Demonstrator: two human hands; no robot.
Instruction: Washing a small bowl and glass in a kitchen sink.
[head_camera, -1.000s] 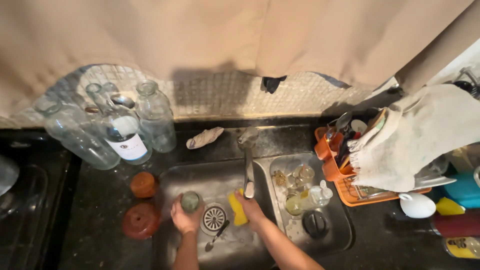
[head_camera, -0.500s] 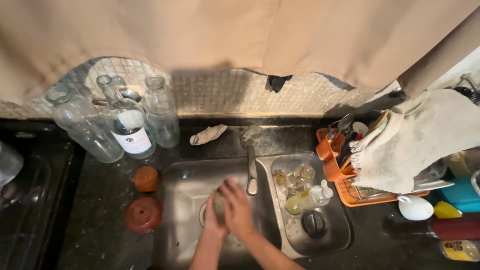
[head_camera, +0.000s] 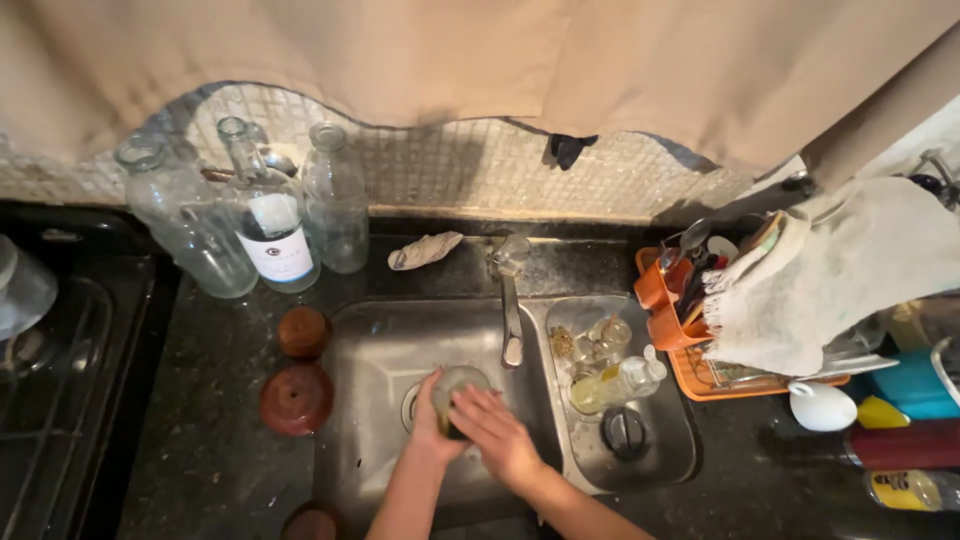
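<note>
Both hands down in the steel sink basin (head_camera: 380, 350), working on a small round glass jar (head_camera: 458, 385). Left hand (head_camera: 432, 432) wrapped around the jar from its left side, fingers curled under and behind. Right hand (head_camera: 497, 435) laid over the jar's front and right side, fingers together and pressed against the glass; whether anything sits under the palm, impossible to tell. Jar held just above the round drain (head_camera: 412, 405), directly below the faucet spout (head_camera: 512, 318).

Right of the right hand, a smaller side basin (head_camera: 672, 462) holding a clear squeeze bottle (head_camera: 618, 382), small glass pieces and a black stopper (head_camera: 627, 432). Farther right, an orange drying rack (head_camera: 690, 365) draped with a whitish cloth (head_camera: 830, 275). Left of the left hand, on the dark counter, two reddish-brown round lids (head_camera: 296, 398). Beyond those, against the tiled wall, a cluster of empty clear glass bottles (head_camera: 265, 215). Above the hands, behind the faucet, a crumpled rag (head_camera: 424, 250).
</note>
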